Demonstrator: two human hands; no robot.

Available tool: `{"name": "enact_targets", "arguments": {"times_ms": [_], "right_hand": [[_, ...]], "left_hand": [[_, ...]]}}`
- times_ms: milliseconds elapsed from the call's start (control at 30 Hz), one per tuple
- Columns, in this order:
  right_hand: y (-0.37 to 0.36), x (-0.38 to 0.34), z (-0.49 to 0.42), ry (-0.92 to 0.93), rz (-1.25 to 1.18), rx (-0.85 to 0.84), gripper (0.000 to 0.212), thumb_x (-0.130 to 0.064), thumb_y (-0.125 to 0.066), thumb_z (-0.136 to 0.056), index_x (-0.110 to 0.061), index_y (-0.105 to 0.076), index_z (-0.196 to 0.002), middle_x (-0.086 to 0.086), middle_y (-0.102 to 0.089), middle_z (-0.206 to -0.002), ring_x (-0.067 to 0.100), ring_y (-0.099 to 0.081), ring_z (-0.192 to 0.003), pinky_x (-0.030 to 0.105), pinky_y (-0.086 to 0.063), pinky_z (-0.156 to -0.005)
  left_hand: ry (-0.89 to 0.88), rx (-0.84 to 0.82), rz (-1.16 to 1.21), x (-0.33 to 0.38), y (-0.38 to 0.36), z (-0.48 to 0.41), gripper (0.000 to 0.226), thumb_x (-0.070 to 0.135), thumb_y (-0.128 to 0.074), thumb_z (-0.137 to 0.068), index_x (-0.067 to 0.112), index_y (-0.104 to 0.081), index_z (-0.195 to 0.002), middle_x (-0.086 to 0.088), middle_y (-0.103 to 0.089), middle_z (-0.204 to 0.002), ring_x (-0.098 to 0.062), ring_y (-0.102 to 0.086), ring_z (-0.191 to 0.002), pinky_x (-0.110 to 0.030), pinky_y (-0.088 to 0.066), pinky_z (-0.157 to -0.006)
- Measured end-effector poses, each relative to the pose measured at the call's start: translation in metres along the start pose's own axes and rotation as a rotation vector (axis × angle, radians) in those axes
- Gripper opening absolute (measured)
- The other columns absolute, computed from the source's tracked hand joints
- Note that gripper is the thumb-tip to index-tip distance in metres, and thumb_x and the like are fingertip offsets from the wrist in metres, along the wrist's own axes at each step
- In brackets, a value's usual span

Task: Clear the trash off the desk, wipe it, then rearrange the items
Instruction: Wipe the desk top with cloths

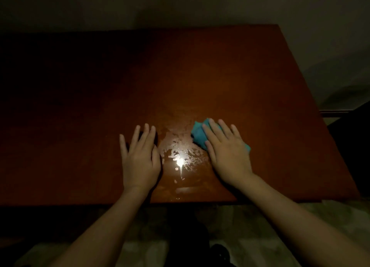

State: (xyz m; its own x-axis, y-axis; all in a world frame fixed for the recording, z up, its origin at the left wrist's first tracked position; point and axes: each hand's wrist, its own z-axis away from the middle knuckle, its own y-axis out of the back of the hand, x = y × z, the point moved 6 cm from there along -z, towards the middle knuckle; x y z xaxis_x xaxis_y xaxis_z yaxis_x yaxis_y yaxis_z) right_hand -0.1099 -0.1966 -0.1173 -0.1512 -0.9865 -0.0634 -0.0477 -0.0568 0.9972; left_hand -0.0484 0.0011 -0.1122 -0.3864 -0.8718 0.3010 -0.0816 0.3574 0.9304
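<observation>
A reddish-brown wooden desk (200, 70) fills the view in dim light. My right hand (226, 152) lies flat with straight fingers on a teal cloth (197, 132), pressing it onto the desk; most of the cloth is hidden under the palm. My left hand (140, 156) rests flat on the bare wood to the left, fingers spread, holding nothing. Between the two hands a wet streaky patch (180, 156) shines with a bright light reflection.
A pale wall (180, 6) runs behind the desk's far edge. Beyond the right edge something dark (352, 130) stands. Pale floor (260, 236) and my dark shoe (219, 252) show below the near edge. The desk's left side is in deep shadow.
</observation>
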Motion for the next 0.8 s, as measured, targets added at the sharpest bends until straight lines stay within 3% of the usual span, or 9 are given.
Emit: {"name": "enact_targets", "arguments": {"times_ms": [133,300,400,567,800], "right_hand": [[0.0,-0.056,0.043,0.272,0.0,-0.055,0.051,-0.037,-0.026,-0.096,-0.02,-0.044,-0.14,0.004,-0.042,-0.147,0.023,-0.039,-0.136,0.044,-0.024,-0.116],[0.006,-0.028,0.099,0.407,-0.033,-0.111,0.049,-0.039,-0.031,-0.096,-0.025,-0.037,-0.143,-0.001,-0.037,-0.15,0.018,-0.034,-0.138,0.038,-0.022,-0.112],[0.008,0.0,0.083,0.333,-0.042,-0.11,0.048,-0.04,-0.022,-0.101,-0.024,-0.035,-0.145,-0.001,-0.036,-0.15,0.019,-0.036,-0.137,0.037,-0.022,-0.112],[0.001,0.01,0.019,0.074,-0.024,-0.088,0.05,-0.039,-0.015,-0.101,-0.023,-0.035,-0.145,-0.001,-0.035,-0.15,0.021,-0.036,-0.138,0.037,-0.019,-0.113],[-0.002,0.007,-0.053,0.012,-0.022,-0.091,0.051,-0.039,-0.018,-0.1,-0.022,-0.035,-0.145,0.002,-0.033,-0.15,0.021,-0.031,-0.14,0.038,-0.015,-0.114]], "left_hand": [[0.069,-0.028,-0.009,-0.007,0.004,0.019,0.062,0.039,-0.017,-0.092,0.017,-0.036,-0.147,-0.002,-0.034,-0.153,-0.015,-0.018,-0.146,-0.045,0.002,-0.12],[0.136,-0.051,0.087,-0.009,0.006,0.016,0.061,0.041,-0.018,-0.094,0.023,-0.018,-0.153,0.005,-0.013,-0.159,-0.009,0.001,-0.148,-0.04,0.011,-0.119],[0.132,-0.085,0.094,-0.009,0.004,0.01,0.062,0.043,-0.016,-0.094,0.025,-0.014,-0.153,0.007,-0.004,-0.16,-0.008,0.008,-0.147,-0.04,0.014,-0.118],[0.123,-0.077,0.058,-0.029,0.002,-0.021,0.062,0.044,-0.014,-0.094,0.023,-0.018,-0.153,0.005,-0.006,-0.16,-0.009,0.007,-0.148,-0.042,0.012,-0.119],[0.099,-0.09,0.022,-0.059,0.0,-0.091,0.062,0.043,-0.014,-0.094,0.022,-0.022,-0.152,0.005,-0.008,-0.159,-0.009,0.006,-0.147,-0.04,0.014,-0.118]]}}
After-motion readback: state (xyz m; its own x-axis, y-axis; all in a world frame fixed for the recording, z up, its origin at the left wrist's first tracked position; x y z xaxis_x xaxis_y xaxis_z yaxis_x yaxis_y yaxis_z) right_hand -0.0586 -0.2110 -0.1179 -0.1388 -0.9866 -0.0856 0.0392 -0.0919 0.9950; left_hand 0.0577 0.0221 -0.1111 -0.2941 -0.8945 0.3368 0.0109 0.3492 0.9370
